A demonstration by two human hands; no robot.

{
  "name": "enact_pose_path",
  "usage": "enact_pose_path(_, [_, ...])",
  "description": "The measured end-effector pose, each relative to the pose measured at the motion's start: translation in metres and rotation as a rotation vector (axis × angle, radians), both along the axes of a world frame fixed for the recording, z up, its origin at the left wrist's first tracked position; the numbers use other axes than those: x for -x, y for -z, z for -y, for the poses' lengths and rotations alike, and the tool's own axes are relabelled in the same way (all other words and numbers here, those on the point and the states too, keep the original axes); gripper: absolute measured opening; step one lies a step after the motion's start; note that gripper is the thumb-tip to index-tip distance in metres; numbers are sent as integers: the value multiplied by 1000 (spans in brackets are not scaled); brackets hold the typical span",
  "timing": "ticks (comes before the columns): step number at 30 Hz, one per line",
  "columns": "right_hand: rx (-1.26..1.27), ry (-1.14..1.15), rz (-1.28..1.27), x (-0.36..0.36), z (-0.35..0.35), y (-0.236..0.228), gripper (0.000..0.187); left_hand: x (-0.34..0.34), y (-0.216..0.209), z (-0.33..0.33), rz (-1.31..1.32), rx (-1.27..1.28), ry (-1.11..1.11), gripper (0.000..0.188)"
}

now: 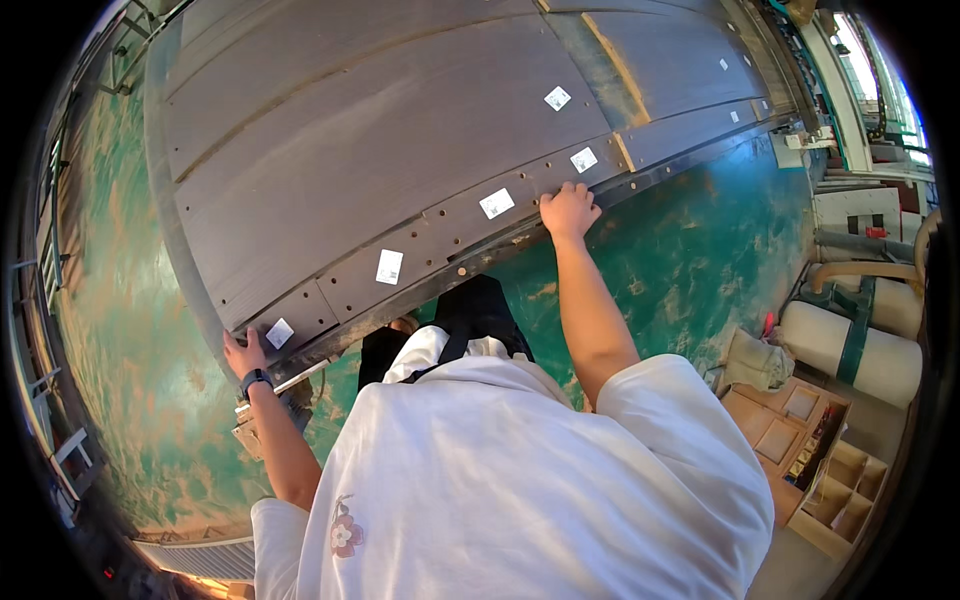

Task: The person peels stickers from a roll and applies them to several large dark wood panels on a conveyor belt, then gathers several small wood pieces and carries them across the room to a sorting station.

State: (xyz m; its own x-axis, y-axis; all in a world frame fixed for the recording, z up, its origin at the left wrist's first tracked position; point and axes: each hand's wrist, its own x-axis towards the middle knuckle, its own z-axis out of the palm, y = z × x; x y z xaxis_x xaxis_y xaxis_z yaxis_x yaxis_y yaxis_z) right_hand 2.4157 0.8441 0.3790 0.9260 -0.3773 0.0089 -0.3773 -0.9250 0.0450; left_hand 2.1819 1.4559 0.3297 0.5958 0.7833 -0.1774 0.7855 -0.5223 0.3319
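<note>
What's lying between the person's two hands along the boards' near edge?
In the head view, three white labels lie on the narrow dark boards between the left hand and the right hand.

Grey-brown panels [350, 150] with tan edges fill the top centre of the frame, dotted with white labels [390, 266]. The green floor [130, 300] at left is blotched tan. At bottom centre, a white shirt [520, 470] bears a mauve-pink flower print [346, 536]; a dark band [256, 377] rings the wrist at centre-left.
</note>
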Motion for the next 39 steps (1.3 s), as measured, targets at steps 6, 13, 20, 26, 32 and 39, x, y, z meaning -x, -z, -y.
enact_pose_path(6, [-46, 49, -188, -5, 5, -5, 41, 10, 1, 1, -31, -16, -18, 73])
enact_pose_path(13, [-164, -7, -190, 4, 13, -5, 38, 2, 1, 5, 49, 30, 1, 78])
enact_pose_path(20, [-328, -223, -26, 8, 11, 2, 31, 42, 29, -115, 21, 147, -164, 72])
enact_pose_path(26, [-242, 37, -80, -60, 120, 27, 62, 10, -28, -90, 120, 51, -214, 54])
enact_pose_path(32, [-373, 204, -168, -90, 104, 7, 74, 4, -69, -44, 464, 344, -419, 48])
enact_pose_path(39, [-830, 25, -115, -110, 115, -37, 53, -44, -21, 73, 292, 375, -402, 57])
